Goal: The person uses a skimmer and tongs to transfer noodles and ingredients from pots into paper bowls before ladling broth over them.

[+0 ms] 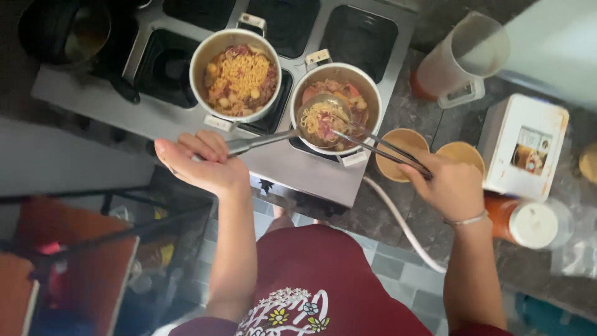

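Left hand (202, 163) clamps ladle (320, 118) over right pot (336, 106) near stove's (280, 165) front edge; right hand (454, 186) pinches chopsticks (379, 146) in noodles (317, 115).

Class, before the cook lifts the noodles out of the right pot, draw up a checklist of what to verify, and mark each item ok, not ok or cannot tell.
1. Left hand grips the ladle handle: ok.
2. Ladle bowl sits over the right pot and holds noodles: ok.
3. Right hand holds the chopsticks, tips in the ladle: ok.
4. Paper bowls stand beside the stove, within reach: ok.
5. Burner under the right pot off: cannot tell.
6. Left pot sits steady on its burner: ok.
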